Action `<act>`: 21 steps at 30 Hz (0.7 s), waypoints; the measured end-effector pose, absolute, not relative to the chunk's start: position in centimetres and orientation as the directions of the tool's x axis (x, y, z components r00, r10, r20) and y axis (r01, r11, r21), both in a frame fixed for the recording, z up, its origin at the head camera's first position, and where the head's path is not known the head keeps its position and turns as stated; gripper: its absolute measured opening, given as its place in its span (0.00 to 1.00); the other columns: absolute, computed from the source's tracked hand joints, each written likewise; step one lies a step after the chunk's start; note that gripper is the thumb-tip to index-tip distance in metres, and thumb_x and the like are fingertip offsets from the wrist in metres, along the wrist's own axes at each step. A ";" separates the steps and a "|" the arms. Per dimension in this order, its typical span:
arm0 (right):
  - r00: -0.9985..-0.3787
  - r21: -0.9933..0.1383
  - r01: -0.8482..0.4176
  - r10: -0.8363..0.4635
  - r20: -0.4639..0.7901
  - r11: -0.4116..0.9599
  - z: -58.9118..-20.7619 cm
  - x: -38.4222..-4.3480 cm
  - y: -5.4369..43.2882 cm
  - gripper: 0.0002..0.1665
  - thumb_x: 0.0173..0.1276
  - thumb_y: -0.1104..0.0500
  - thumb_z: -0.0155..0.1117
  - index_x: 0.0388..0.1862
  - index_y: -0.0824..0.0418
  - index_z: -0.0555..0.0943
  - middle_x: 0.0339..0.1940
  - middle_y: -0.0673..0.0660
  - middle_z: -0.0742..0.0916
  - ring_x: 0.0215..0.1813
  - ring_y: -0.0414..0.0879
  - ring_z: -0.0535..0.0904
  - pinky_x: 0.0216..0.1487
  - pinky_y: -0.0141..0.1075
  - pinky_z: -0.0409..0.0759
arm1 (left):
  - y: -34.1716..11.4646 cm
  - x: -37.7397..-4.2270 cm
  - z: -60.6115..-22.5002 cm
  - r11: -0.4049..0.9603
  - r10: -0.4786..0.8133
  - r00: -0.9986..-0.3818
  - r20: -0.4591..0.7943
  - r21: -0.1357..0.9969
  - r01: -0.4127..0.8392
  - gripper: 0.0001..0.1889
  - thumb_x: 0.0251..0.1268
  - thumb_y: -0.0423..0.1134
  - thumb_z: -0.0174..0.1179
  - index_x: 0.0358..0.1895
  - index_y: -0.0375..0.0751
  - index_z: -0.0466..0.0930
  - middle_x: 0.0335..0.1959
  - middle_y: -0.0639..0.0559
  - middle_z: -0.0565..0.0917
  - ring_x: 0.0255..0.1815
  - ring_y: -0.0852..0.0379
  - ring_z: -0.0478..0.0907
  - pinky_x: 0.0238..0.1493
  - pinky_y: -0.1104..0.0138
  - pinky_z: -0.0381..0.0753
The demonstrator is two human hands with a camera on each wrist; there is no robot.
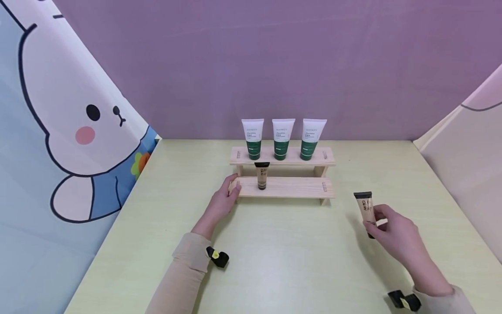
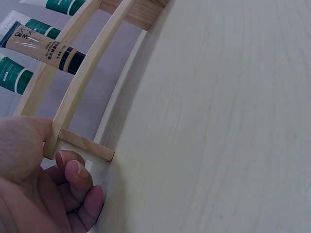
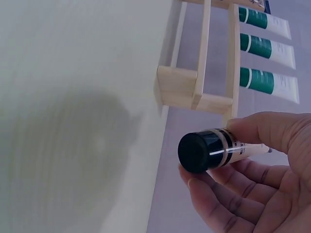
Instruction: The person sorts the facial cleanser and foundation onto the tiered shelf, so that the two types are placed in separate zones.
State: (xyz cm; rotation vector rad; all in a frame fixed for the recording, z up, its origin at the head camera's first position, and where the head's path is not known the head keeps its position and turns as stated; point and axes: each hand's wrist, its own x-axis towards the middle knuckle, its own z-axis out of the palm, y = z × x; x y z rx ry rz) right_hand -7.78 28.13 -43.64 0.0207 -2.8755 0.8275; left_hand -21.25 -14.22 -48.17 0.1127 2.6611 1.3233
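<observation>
My left hand (image 1: pixel 224 198) grips the left end of the two-step wooden rack (image 1: pixel 290 188), its thumb over the end of the lower step and its fingers curled below. To the right of the rack, my right hand (image 1: pixel 398 233) pinches a beige cosmetic tube (image 1: pixel 366 207) above the table. This tube leans slightly, black cap (image 3: pixel 194 153) downward and dark crimped end up. Another beige tube (image 1: pixel 262 176) stands on its cap toward the left of the lower step. On the upper step stand three white-and-green tubes (image 1: pixel 281 138) in a row.
Under the rack is a pale wood-grain table (image 1: pixel 282 261). A purple backdrop (image 1: pixel 274 65) rises behind it. At the left hangs a cloth with a cartoon figure (image 1: pixel 74 113), and at the right a pale cloth (image 1: pixel 470 165). Each wrist carries a small black device (image 1: pixel 218 257).
</observation>
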 end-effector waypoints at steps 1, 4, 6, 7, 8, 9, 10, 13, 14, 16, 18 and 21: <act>-0.989 -0.533 -0.060 0.023 0.148 0.844 -43.6 -7.9 28.0 0.19 0.64 0.56 0.69 0.48 0.66 0.77 0.39 0.58 0.86 0.28 0.45 0.84 0.29 0.41 0.73 | -14.2 -21.3 -48.2 0.603 0.142 -0.983 -0.116 0.797 -0.007 0.27 0.76 0.57 0.44 0.75 0.66 0.54 0.18 0.48 0.72 0.18 0.53 0.72 0.23 0.62 0.72; -0.987 -0.544 -0.079 0.011 0.159 0.836 -43.4 -8.2 27.6 0.19 0.65 0.56 0.69 0.49 0.65 0.77 0.39 0.58 0.85 0.29 0.45 0.84 0.28 0.40 0.74 | -14.2 -21.3 -48.1 0.606 0.144 -0.983 -0.115 0.795 -0.004 0.27 0.76 0.57 0.44 0.75 0.66 0.53 0.19 0.48 0.72 0.18 0.53 0.72 0.24 0.61 0.72; -0.985 -0.548 -0.092 0.003 0.171 0.831 -43.2 -8.4 27.3 0.19 0.65 0.56 0.69 0.49 0.65 0.77 0.39 0.58 0.85 0.30 0.46 0.84 0.28 0.39 0.74 | -14.2 -21.3 -48.1 0.611 0.146 -0.983 -0.115 0.792 -0.002 0.27 0.77 0.57 0.43 0.75 0.66 0.53 0.19 0.47 0.72 0.18 0.54 0.71 0.25 0.61 0.71; -0.985 -0.551 -0.097 0.001 0.174 0.829 -43.1 -8.5 27.2 0.19 0.64 0.56 0.69 0.48 0.65 0.77 0.39 0.58 0.85 0.30 0.46 0.84 0.28 0.38 0.74 | -14.2 -21.3 -48.1 0.613 0.146 -0.983 -0.115 0.790 -0.001 0.27 0.77 0.57 0.43 0.75 0.66 0.53 0.19 0.47 0.72 0.18 0.54 0.71 0.25 0.61 0.71; -0.984 -0.555 -0.101 -0.002 0.177 0.825 -43.1 -8.6 27.1 0.19 0.64 0.56 0.69 0.48 0.65 0.76 0.39 0.58 0.85 0.30 0.47 0.84 0.28 0.38 0.75 | -14.2 -21.3 -48.1 0.616 0.149 -0.982 -0.115 0.787 0.001 0.27 0.77 0.57 0.43 0.75 0.65 0.53 0.20 0.47 0.72 0.18 0.54 0.70 0.25 0.61 0.71; -0.984 -0.560 -0.105 -0.004 0.179 0.822 -43.0 -8.7 26.9 0.19 0.64 0.56 0.70 0.48 0.65 0.76 0.39 0.58 0.85 0.31 0.47 0.84 0.28 0.37 0.75 | -14.2 -21.3 -48.1 0.617 0.150 -0.982 -0.116 0.787 0.001 0.27 0.77 0.57 0.42 0.75 0.65 0.53 0.20 0.47 0.72 0.18 0.54 0.70 0.24 0.61 0.71; -0.984 -0.565 -0.107 -0.005 0.178 0.818 -42.9 -8.8 26.8 0.19 0.64 0.56 0.70 0.48 0.65 0.76 0.39 0.58 0.85 0.31 0.47 0.85 0.28 0.36 0.75 | -14.1 -21.3 -48.1 0.617 0.150 -0.982 -0.117 0.787 0.001 0.27 0.77 0.57 0.42 0.75 0.65 0.52 0.20 0.47 0.72 0.18 0.54 0.70 0.24 0.61 0.71; -0.985 -0.585 -0.109 -0.007 0.173 0.804 -42.7 -9.0 26.5 0.19 0.65 0.56 0.69 0.48 0.64 0.76 0.40 0.58 0.85 0.32 0.48 0.85 0.28 0.35 0.76 | -14.1 -21.3 -48.1 0.616 0.151 -0.981 -0.119 0.788 -0.001 0.27 0.77 0.57 0.42 0.76 0.64 0.52 0.20 0.47 0.73 0.18 0.54 0.71 0.24 0.61 0.71; -0.985 -0.591 -0.110 -0.008 0.172 0.799 -42.6 -9.1 26.3 0.19 0.65 0.56 0.69 0.48 0.64 0.76 0.39 0.58 0.85 0.32 0.48 0.85 0.28 0.35 0.76 | -14.1 -21.3 -48.1 0.616 0.150 -0.981 -0.120 0.788 -0.002 0.27 0.77 0.57 0.43 0.76 0.64 0.52 0.21 0.46 0.73 0.18 0.54 0.71 0.24 0.61 0.71; -0.985 -0.603 -0.113 -0.012 0.169 0.790 -42.5 -9.3 26.1 0.19 0.65 0.56 0.70 0.48 0.64 0.76 0.39 0.57 0.85 0.32 0.48 0.85 0.28 0.35 0.76 | -14.1 -21.3 -48.2 0.614 0.147 -0.982 -0.121 0.790 -0.005 0.27 0.77 0.57 0.43 0.75 0.65 0.52 0.21 0.46 0.73 0.18 0.53 0.72 0.24 0.61 0.71; -0.986 -0.613 -0.121 -0.021 0.168 0.781 -42.4 -9.5 25.9 0.19 0.65 0.56 0.69 0.48 0.64 0.76 0.39 0.57 0.84 0.32 0.46 0.84 0.27 0.34 0.76 | -14.2 -21.3 -48.2 0.615 0.147 -0.982 -0.120 0.789 -0.005 0.27 0.77 0.57 0.43 0.75 0.65 0.52 0.21 0.46 0.74 0.19 0.53 0.72 0.24 0.62 0.71; -0.985 -0.621 -0.137 -0.038 0.170 0.772 -42.4 -9.8 25.5 0.19 0.65 0.56 0.69 0.49 0.64 0.76 0.39 0.57 0.84 0.31 0.45 0.84 0.28 0.34 0.76 | -14.2 -21.3 -48.3 0.613 0.147 -0.982 -0.116 0.790 -0.001 0.27 0.77 0.57 0.43 0.75 0.65 0.52 0.21 0.45 0.74 0.19 0.53 0.72 0.25 0.61 0.71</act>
